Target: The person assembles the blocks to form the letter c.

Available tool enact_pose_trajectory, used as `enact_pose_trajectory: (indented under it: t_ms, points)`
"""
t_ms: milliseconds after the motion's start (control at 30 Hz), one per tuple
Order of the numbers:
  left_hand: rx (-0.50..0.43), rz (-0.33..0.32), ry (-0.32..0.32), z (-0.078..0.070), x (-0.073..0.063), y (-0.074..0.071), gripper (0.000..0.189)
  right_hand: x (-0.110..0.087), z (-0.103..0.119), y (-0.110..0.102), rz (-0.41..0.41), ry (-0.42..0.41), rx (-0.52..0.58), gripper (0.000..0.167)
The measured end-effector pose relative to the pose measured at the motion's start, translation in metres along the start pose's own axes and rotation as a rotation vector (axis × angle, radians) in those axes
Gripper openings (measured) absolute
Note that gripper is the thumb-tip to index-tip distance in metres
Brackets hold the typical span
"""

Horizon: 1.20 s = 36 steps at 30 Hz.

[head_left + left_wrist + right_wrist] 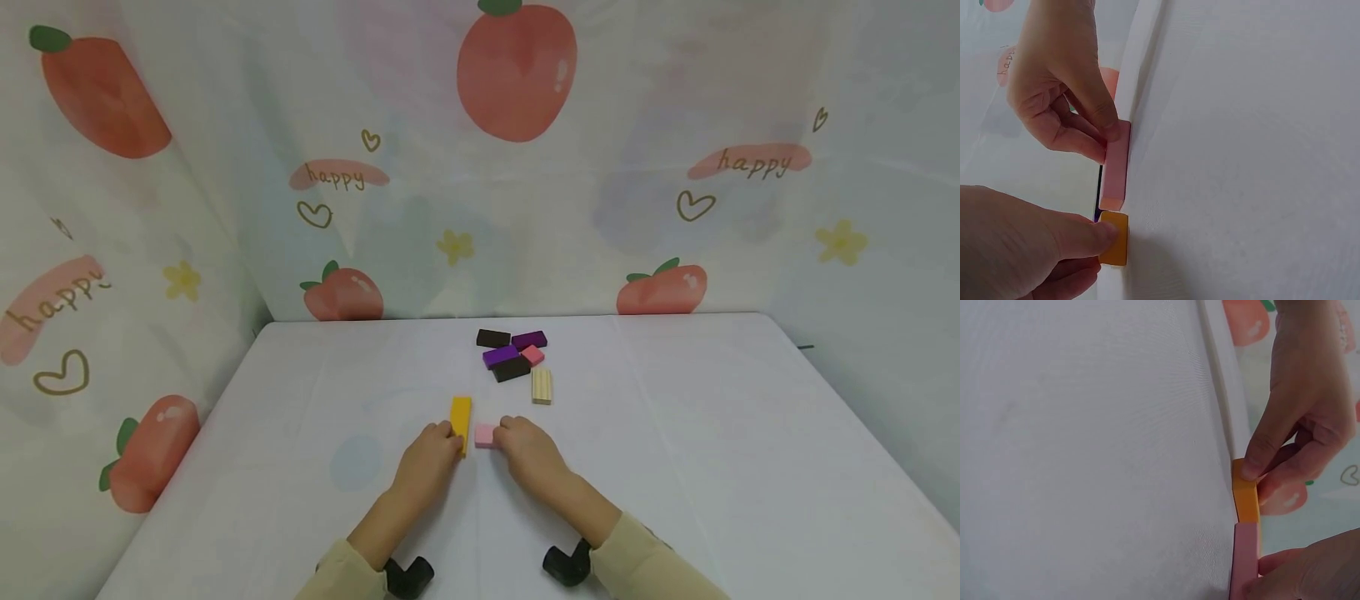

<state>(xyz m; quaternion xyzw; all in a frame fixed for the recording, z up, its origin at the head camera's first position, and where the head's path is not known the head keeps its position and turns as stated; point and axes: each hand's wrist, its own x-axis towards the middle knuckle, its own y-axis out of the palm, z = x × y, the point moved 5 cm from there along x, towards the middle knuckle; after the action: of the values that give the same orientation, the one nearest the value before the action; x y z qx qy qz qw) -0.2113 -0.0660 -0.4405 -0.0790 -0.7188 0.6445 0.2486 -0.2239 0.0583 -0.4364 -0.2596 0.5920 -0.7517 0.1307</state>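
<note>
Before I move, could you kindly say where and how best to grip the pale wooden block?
Probably pinch the pale wooden block midway across its long sides, from above and the near end: it points away from the person, those sides look mostly free, and a dark block lies by its far left corner.

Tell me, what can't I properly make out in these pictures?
Right end of the pink block: head view, hidden by the right hand.
Lower end of that block: right wrist view, cut off by the bottom edge.
Part of the left hand: left wrist view, cut off by the picture's edges.
Whatever the dark sliver belongs to: left wrist view, mostly behind the pink block.
</note>
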Motion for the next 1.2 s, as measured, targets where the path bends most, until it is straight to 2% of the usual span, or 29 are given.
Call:
enact_pose_trajectory:
  t_ms: [400, 833, 1200]
  points:
    - [-0.062, -0.001, -0.013, -0.007, -0.012, -0.002, 0.015, -0.016, 0.004, -0.006, -0.017, -0.044, 0.008, 0.009]
    - [-0.079, -0.035, 0.018, -0.011, -0.017, -0.002, 0.015, -0.022, 0.006, -0.010, -0.006, -0.064, -0.027, 0.009]
    - [-0.132, -0.048, 0.052, -0.005, -0.020, -0.001, 0.022, -0.028, 0.007, -0.011, -0.070, -0.105, -0.012, 0.008]
